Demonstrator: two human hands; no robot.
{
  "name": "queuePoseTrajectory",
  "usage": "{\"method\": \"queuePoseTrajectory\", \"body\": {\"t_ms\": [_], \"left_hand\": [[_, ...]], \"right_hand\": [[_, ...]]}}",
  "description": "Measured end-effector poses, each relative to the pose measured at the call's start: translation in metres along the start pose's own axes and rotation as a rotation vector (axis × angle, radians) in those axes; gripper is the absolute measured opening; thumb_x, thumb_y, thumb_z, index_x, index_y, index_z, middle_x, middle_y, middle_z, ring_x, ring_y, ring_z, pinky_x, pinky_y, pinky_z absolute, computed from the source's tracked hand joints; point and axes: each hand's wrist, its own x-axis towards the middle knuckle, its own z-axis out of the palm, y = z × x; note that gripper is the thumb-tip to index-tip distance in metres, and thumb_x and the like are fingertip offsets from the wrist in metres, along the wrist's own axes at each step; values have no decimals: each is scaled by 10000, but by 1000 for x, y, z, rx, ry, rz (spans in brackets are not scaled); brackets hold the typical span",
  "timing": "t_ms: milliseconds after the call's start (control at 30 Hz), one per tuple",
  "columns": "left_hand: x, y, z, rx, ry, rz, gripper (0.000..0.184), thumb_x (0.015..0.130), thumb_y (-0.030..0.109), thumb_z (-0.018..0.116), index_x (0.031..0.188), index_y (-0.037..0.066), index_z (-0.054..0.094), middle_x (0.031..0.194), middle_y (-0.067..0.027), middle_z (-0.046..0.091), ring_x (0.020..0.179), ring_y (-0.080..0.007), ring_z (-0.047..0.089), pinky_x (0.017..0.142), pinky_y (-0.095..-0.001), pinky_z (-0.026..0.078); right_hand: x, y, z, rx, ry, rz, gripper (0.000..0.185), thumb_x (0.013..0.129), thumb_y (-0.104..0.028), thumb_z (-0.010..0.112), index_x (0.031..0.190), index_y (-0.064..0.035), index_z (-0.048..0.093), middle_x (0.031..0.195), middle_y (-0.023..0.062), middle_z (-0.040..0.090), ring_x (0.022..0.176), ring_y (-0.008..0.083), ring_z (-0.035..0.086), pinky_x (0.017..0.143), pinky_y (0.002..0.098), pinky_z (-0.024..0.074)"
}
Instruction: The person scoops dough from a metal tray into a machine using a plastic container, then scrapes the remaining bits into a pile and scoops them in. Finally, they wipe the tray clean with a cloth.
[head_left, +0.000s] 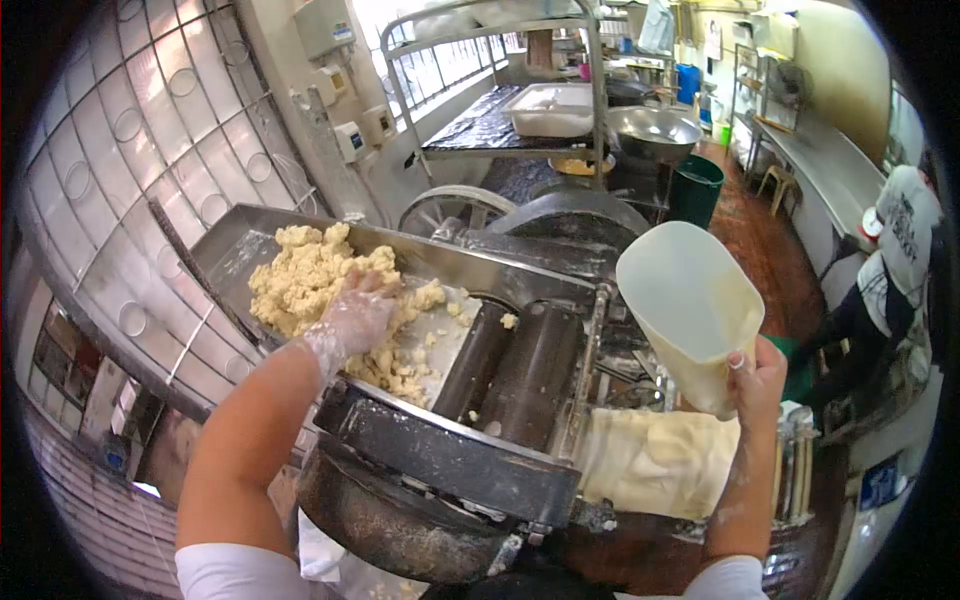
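Observation:
My left hand [362, 315], dusted with flour, is pushed into a heap of crumbly yellow dough [300, 275] in a metal tray [225, 245]. Its fingers curl into the dough and are partly hidden. The tray leads to two dark rollers [530, 375] of a dough-rolling machine, with small crumbs on them. My right hand [757, 385] is closed around the handle side of a large translucent plastic pitcher [690, 300], tilted with its wide mouth facing up toward me. Below the pitcher, a pale, smooth dough sheet [655, 460] lies folded beside the rollers.
Behind the machine's wheel [455, 208] stands a metal rack [500, 155] with a white tub [552, 108]. A large metal bowl [655, 130] and a green bin [697, 190] are farther back. At the right, a person [900, 235] stands by a long counter [825, 175]. A barred window wall is on the left.

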Motion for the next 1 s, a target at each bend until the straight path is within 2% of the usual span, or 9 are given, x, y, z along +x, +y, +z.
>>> {"method": "queuePoseTrajectory", "body": {"t_ms": [133, 200, 233, 433, 533, 767, 833, 933, 1000], "left_hand": [[1, 10, -5, 10, 53, -22, 279, 798, 202, 600, 1042, 81, 659, 1384, -129, 466, 1320, -345, 370, 1134, -550, 159], [9, 32, -50, -13, -301, -139, 433, 828, 236, 581, 1223, 60, 575, 1295, -154, 538, 1281, -308, 433, 1129, -476, 221], [14, 40, -59, -16, -302, -138, 433, 828, 236, 581, 1223, 60, 575, 1295, -154, 538, 1281, -308, 433, 1129, -476, 221], [59, 105, -53, -365, 28, 127, 385, 797, 215, 621, 1161, 90, 611, 1193, -150, 577, 1171, -303, 522, 1010, -448, 391], [88, 132, -20, -236, -8, 64, 272, 801, 177, 604, 1057, 111, 665, 1095, -143, 602, 1084, -310, 573, 912, -443, 462], [99, 111, -19, -94, -75, -47, 290, 853, 116, 514, 1102, 130, 660, 1173, -140, 583, 1170, -301, 524, 1004, -442, 398], [83, 74, -45, 8, -289, -62, 322, 859, 115, 515, 1155, 138, 639, 1224, -144, 564, 1181, -312, 517, 1042, -438, 363], [65, 33, -32, 13, -183, -156, 312, 848, 140, 568, 1150, 136, 646, 1241, -155, 555, 1192, -324, 506, 1071, -431, 330], [59, 28, -26, 0, 130, -134, 313, 762, 256, 699, 1052, 140, 692, 1092, -122, 641, 1052, -281, 605, 914, -411, 472]], "right_hand": [[-2, 8, -10, -57, -14, 71, 503, 760, -485, 752, 804, 1, 630, 647, -27, 552, 541, 46, 454, 483, 217, 360], [-3, 13, -15, -63, 4, 51, 511, 760, -491, 750, 812, 3, 628, 646, -26, 552, 539, 47, 455, 479, 221, 360], [-5, 16, -17, -66, 21, 38, 520, 760, -497, 748, 820, 4, 626, 645, -25, 551, 536, 47, 455, 474, 226, 361], [-14, 20, -31, -60, 59, 63, 583, 749, -551, 732, 853, 12, 625, 675, -15, 559, 536, 54, 459, 467, 233, 361], [-19, 14, -36, -164, 73, 18, 637, 751, -604, 698, 874, 17, 631, 685, -13, 561, 549, 57, 463, 479, 236, 366], [-30, 35, -45, -101, 61, 100, 641, 759, -611, 688, 879, 17, 640, 707, -10, 569, 599, 58, 472, 520, 243, 378], [-33, 37, -44, -95, 77, 85, 629, 763, -600, 691, 878, 16, 638, 706, -12, 568, 594, 58, 471, 517, 242, 375], [-33, 34, -52, -117, 66, 105, 612, 771, -585, 692, 875, 15, 633, 702, -18, 564, 582, 57, 468, 507, 239, 371], [-34, 33, -55, -154, 27, 154, 607, 776, -581, 690, 874, 15, 631, 699, -21, 561, 576, 56, 465, 501, 237, 368]]}}
